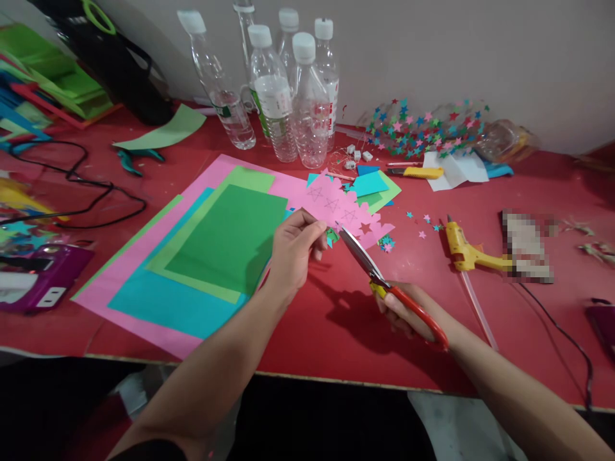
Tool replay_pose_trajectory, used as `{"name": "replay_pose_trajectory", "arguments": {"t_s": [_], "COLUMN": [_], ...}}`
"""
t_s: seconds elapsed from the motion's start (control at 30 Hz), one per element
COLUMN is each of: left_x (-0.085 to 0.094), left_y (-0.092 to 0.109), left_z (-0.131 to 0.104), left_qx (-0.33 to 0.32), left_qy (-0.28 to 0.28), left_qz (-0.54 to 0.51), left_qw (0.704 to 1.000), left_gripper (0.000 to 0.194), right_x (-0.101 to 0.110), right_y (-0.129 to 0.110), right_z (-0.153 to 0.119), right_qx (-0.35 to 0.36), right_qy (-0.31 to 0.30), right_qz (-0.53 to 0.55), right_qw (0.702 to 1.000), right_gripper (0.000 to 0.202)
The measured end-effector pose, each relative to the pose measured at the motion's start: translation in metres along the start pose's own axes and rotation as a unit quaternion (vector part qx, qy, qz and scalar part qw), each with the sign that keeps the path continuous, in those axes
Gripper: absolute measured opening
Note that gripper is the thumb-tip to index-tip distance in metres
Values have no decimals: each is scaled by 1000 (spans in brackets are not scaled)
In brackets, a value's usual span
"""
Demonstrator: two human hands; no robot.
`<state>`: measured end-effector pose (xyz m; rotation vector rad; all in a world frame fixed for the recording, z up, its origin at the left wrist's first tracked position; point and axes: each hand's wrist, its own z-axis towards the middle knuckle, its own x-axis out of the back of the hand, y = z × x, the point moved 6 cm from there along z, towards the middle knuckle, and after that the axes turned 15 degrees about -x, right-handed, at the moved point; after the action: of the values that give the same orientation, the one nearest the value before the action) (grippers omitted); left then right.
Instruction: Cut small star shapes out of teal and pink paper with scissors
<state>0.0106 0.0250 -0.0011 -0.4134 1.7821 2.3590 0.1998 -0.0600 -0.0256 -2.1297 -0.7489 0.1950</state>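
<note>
Red-handled scissors (378,280) sit right of centre, the right hand's (398,308) fingers curled round their handles. Mid-frame, the left hand's (298,246) thumb and forefinger press together; what they pinch is unclear. Star-marked pink paper (340,203) lies just beyond.

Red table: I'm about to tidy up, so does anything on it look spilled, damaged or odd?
A few loose stars lie scattered between the ragged-edged pink paper and the glue gun, as if spilled. Oddest is the flat thing by its handle: it shows as coarse blocks, hiding its surface.
</note>
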Motion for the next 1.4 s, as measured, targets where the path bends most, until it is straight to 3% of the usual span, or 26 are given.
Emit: {"name": "replay_pose_trajectory", "arguments": {"t_s": [0.2, 0.4, 0.53, 0.7, 0.93, 1.17, 1.4], "left_x": [1, 3, 9, 4, -2, 1, -11], "left_y": [1, 3, 0, -5, -9, -5, -12], "left_z": [2, 6, 10, 8, 3, 3, -9], "left_qx": [0, -1, 27, 82, 97, 55, 58], "left_qy": [-1, -3, 5, -44, -46, 16, -1], "left_qz": [8, -16, 1, -8, -54, -51, -56], "left_qw": [1000, 1000, 1000, 996, 993, 997, 997], "left_gripper": [18, 9, 14, 19, 10, 12, 17], "right_x": [0, 5, 9, 9, 12, 14, 11], "right_y": [6, -6, -5, -1, 1, 3, -8], "right_z": [2, -2, -3, -4, -2, 0, -2], "right_qx": [-26, 7, -5, -5, 28, 22, 36], "right_qy": [0, 8, 8, -11, -21, -7, 29], "right_qz": [9, -26, -46, -47, -42, -50, -52], "right_qw": [1000, 1000, 999, 999, 999, 998, 998], "right_gripper": [52, 52, 53, 52, 51, 50, 47]}}
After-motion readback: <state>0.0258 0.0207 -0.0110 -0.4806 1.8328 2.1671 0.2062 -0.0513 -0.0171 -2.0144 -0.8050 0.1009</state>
